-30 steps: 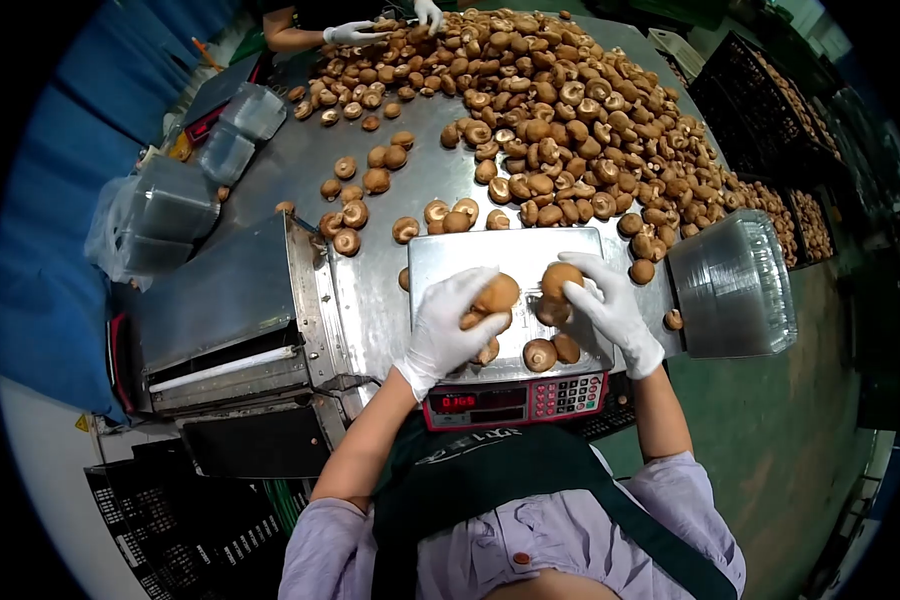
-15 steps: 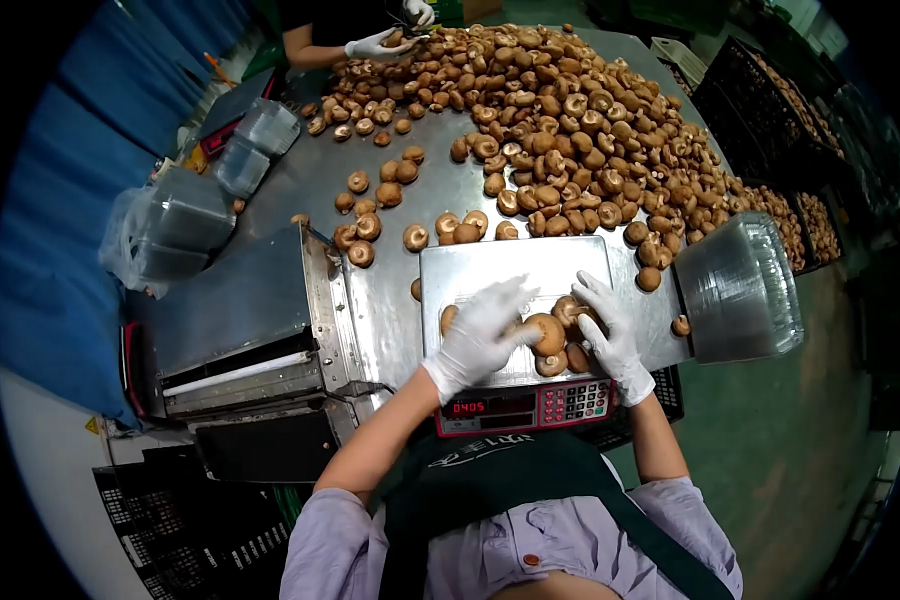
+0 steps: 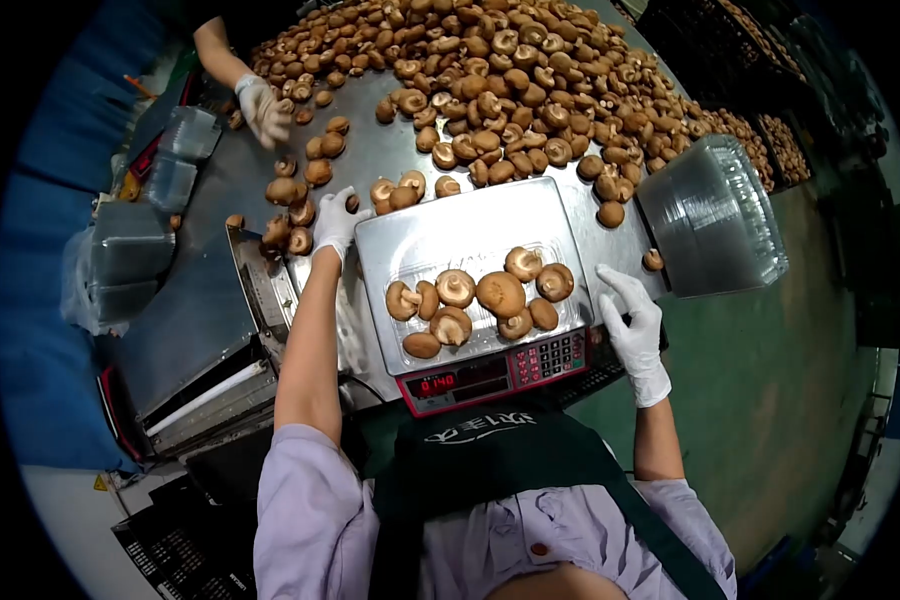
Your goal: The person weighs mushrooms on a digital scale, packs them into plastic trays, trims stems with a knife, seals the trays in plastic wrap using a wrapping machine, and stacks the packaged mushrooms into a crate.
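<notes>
Several brown shiitake mushrooms [image 3: 500,294] rest on the steel pan of a digital scale [image 3: 410,250], some cap up and some stem up. Its red display [image 3: 437,384] appears to read 0140. My left hand [image 3: 336,224], in a white glove, is beyond the pan's left edge, with thumb and fingers around a small mushroom [image 3: 352,203]. Beside the pan's right edge, my gloved right hand [image 3: 634,335] holds nothing, its fingers apart.
A large mushroom heap [image 3: 530,90] covers the far table. Stacked clear plastic trays [image 3: 715,220] stand at right, more trays [image 3: 135,250] at left. A co-worker's gloved hand [image 3: 263,112] is over the far left. A metal machine [image 3: 200,350] adjoins the table.
Both my hands have left the pan, left hand to the far left, right hand to the right. The mushrooms on it lie more spread out. The view has shifted; the co-worker's hand has come nearer.
</notes>
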Demonstrator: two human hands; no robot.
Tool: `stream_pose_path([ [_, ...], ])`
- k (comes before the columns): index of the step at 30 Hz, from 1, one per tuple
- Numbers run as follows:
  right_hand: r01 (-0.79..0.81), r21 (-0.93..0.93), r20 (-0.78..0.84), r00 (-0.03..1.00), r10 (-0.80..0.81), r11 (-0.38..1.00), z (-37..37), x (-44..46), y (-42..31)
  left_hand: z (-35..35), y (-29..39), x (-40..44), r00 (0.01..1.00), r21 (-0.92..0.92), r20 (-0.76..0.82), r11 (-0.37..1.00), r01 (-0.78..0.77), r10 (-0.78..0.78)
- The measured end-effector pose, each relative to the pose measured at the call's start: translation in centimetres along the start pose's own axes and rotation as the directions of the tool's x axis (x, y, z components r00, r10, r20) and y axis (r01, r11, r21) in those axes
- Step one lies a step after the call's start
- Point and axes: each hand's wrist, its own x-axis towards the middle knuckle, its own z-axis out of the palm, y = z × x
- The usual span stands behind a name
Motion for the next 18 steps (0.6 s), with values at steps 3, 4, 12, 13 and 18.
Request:
stream_pose_path([
  [3, -0.073, 0.018, -0.017, 0.997, 0.074, 0.997, -0.3, -0.8, 0.5, -0.7, 0.4, -0.3, 1.000, 0.011, -0.017, 1.000, -0.007, 0.007],
  [4, -0.069, 0.022, -0.024, 0.997, 0.070, 0.997, -0.2, -0.9, 0.5, -1.2, 0.9, -0.3, 1.000, 0.067, 0.001, 0.997, 0.029, -0.029],
  [12, -0.069, 0.039, 0.000, 0.998, 0.069, 0.997, -0.3, -1.2, -0.2, -3.1, 2.7, -0.4, 0.977, -0.507, -0.186, 0.862, -0.006, -0.102],
  [13, -0.062, 0.044, -0.010, 0.998, 0.063, 0.997, -0.3, -1.1, -0.3, -4.7, 5.1, -2.1, 0.978, -0.560, -0.202, 0.825, -0.073, -0.051],
  [18, -0.065, 0.098, -0.014, 0.998, 0.067, 0.993, 0.0, -0.7, -0.6, -7.2, 14.8, -11.2, 0.934, -0.645, 0.264, 0.764, -0.015, 0.241],
])
